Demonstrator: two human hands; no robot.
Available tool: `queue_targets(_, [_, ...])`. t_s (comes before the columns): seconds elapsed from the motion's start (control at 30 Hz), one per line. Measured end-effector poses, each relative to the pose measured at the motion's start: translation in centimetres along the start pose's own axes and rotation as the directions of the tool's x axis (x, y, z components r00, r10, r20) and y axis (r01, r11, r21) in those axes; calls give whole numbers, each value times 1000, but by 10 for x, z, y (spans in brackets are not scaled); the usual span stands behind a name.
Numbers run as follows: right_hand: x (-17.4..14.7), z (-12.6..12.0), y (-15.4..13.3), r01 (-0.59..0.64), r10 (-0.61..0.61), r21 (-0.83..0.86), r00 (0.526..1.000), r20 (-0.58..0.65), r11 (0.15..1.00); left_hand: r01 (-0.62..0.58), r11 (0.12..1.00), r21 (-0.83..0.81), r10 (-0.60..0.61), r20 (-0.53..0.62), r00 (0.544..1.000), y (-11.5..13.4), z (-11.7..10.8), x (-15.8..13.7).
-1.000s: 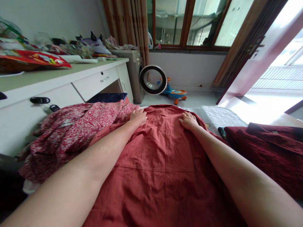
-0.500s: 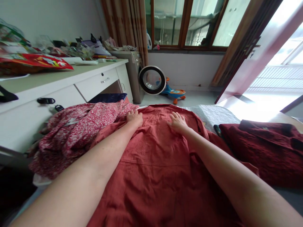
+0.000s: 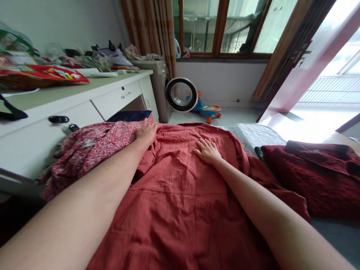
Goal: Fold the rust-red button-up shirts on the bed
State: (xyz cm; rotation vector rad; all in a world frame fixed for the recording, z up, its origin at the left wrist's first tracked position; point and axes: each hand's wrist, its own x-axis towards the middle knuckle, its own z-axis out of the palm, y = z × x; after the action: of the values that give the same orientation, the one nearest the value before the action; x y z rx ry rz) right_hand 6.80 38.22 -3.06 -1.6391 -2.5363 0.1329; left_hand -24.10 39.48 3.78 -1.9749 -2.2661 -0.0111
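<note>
A rust-red shirt lies spread in front of me, with a seam across it and creases near its far end. My right hand rests palm down on its upper part, fingers stretched out. At the shirt's far left edge, my left hand has its fingers bent over the cloth, seemingly gripping it; the fingertips are partly hidden. Below that hand the shirt's left side is bunched, with a small dark gap beside my forearm. A pink-and-white patterned cloth lies crumpled against my left hand and forearm.
A folded dark-red garment lies at the right, beside a pale cover. Along the left runs a white desk with a red snack bag. Beyond are a washing machine with its round door open and a blue ride-on toy.
My left hand has moved left to the shirt's edge, and the cloth there has bunched inward. My right hand has shifted slightly left and nearer, still flat on the shirt.
</note>
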Motion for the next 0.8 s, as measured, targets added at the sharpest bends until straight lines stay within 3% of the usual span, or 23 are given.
queue_targets(0.1, [-1,-1,-3,1,-1,-5,1000,-7,1000,-47,998,43,51,-101,994,16,3,-2])
queue_targets(0.17, [-2,-1,-3,4,-4,-3,1000,-6,1000,-202,978,43,206,-135,969,37,6,-5])
queue_targets(0.23, [-2,-2,-2,5,-5,-1,1000,-5,1000,-357,934,9,355,-118,927,58,11,-6])
queue_targets(0.27, [-2,-2,-1,6,-6,0,1000,-7,1000,-386,922,-21,385,-57,921,67,14,-5])
queue_targets(0.33, [-2,-2,-1,7,-7,4,1000,-13,1000,-345,936,-70,351,100,931,77,22,-3])
queue_targets(0.4, [-2,-2,-2,4,-4,11,1000,-14,1000,-220,973,-76,232,227,946,77,28,1])
queue_targets(0.5, [-2,0,-3,2,-1,21,1000,-12,1000,6,1000,-13,-2,296,955,70,34,8])
queue_targets(0.57, [-1,0,1,12,-12,17,1000,-14,1000,96,994,49,-106,302,947,68,32,10])
queue_targets(0.67, [2,-5,21,-18,18,-3,1000,-23,1000,107,988,115,-137,286,948,72,22,7])
queue_targets(0.8, [2,-23,57,-254,254,-26,967,4,967,4,993,122,-34,250,968,87,1,-18])
